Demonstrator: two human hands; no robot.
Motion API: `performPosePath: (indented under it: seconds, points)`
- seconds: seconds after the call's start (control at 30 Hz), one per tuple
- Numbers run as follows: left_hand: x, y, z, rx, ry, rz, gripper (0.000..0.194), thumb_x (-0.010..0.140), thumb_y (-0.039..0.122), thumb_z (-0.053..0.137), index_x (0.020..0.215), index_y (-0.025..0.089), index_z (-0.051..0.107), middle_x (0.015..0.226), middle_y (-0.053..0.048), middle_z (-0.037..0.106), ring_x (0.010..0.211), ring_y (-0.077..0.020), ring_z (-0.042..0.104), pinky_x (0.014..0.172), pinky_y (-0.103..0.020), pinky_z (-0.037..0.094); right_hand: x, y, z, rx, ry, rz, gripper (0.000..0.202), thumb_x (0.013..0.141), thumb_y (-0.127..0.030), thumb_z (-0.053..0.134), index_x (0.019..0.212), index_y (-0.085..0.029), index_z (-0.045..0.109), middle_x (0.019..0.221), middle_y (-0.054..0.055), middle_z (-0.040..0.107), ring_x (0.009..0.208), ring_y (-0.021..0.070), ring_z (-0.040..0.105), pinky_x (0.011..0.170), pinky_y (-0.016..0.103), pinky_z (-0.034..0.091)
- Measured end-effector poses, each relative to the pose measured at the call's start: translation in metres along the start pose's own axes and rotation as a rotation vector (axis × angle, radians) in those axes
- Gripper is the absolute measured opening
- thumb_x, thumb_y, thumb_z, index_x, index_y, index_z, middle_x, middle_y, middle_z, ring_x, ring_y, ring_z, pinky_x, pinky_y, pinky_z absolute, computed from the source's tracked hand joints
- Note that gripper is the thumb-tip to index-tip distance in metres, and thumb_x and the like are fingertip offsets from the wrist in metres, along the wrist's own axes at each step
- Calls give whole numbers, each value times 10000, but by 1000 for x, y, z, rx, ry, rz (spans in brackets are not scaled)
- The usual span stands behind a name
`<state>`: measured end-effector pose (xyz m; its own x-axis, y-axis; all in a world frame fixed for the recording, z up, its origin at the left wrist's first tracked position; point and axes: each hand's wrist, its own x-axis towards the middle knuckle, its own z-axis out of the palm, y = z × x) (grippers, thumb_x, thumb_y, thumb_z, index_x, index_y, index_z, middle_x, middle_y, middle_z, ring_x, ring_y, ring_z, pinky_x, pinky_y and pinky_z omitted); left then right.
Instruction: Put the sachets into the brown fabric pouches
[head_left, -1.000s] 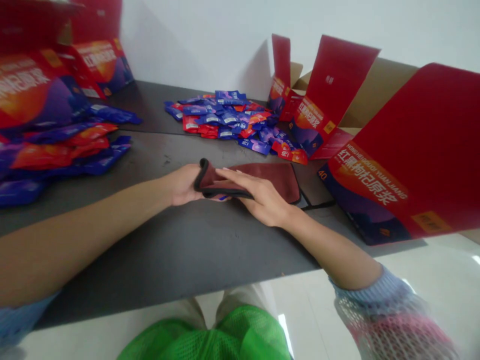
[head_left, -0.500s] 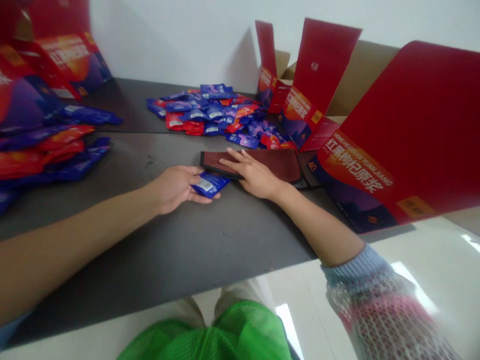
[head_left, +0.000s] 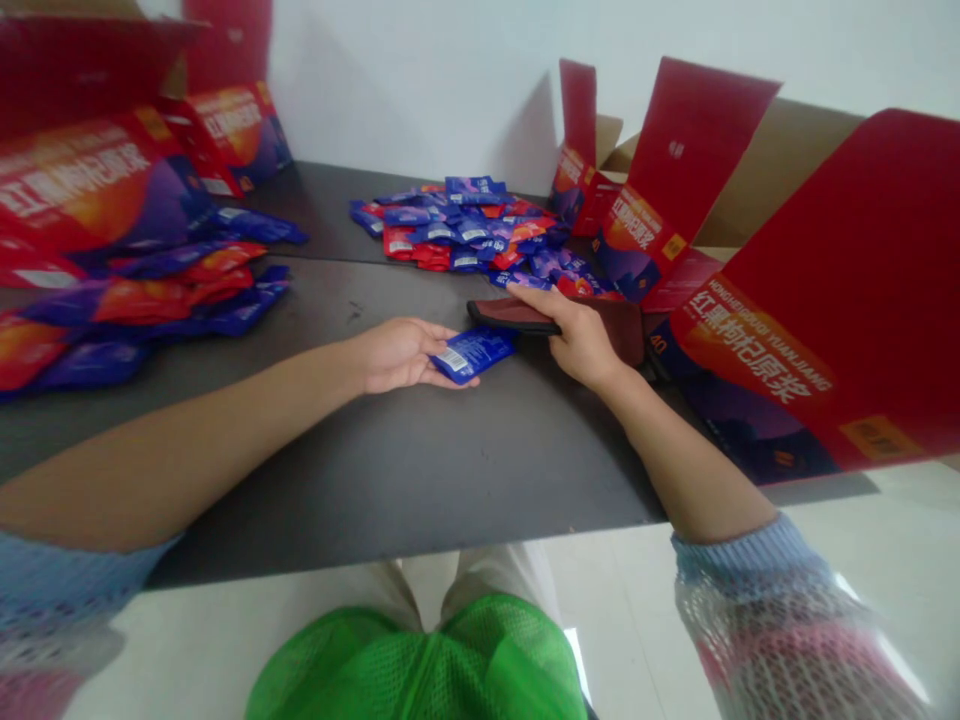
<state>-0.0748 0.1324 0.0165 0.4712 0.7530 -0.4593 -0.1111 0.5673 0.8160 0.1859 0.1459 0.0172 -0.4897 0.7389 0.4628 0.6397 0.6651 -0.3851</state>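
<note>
Between the thumb and fingers of my left hand (head_left: 409,357) is a flat blue sachet (head_left: 480,352), its white barcode label facing up. The sachet's right end lies close to the black-edged front of a brown fabric pouch (head_left: 517,314). My right hand (head_left: 585,335) grips that pouch, thumb and fingers around its near edge; part of the pouch is hidden behind the hand. Just beyond the pouch is a heap of blue and red sachets (head_left: 457,225) on the dark grey table (head_left: 420,460).
Open red cartons (head_left: 780,370) stand along the right side, flaps raised. More red cartons (head_left: 82,190) are at the left, with a stack of sachets (head_left: 142,310) before them. A pale wall (head_left: 412,90) closes off the back. The table's front edge runs just before my legs.
The blue sachet now shows more fully, clear of the pouch that covered part of it. My right hand has gone from lying flat on the pouch to gripping it. The view has shifted left.
</note>
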Motion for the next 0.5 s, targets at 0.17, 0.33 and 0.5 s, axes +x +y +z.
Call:
performPosePath:
  seconds: [0.17, 0.33, 0.5]
  points:
    - [3, -2, 0, -43, -58, 87, 338, 945, 64, 535, 1247, 37, 683, 1012, -209, 787, 801, -270, 787, 783, -396, 653, -5, -34, 9, 140, -69, -204, 648, 838, 16, 406, 1333, -300, 681, 1483, -29, 624, 1442, 173, 511, 1270, 453, 300]
    - [4, -3, 5, -9, -28, 76, 376, 937, 14, 502, 1232, 120, 710, 1011, -127, 802, 828, -194, 779, 784, -295, 638, -5, -39, 25, 107, -266, -332, 754, 713, 87, 382, 1281, -279, 718, 1421, -30, 673, 1466, 167, 477, 1261, 479, 312]
    - [5, -1, -4, -6, -87, 43, 513, 870, -65, 483, 1347, 65, 618, 986, -156, 801, 870, -244, 792, 921, -419, 616, -2, -33, 17, -57, -263, -173, 732, 677, 83, 407, 1191, -287, 775, 1312, -20, 740, 1430, 231, 529, 1257, 588, 268]
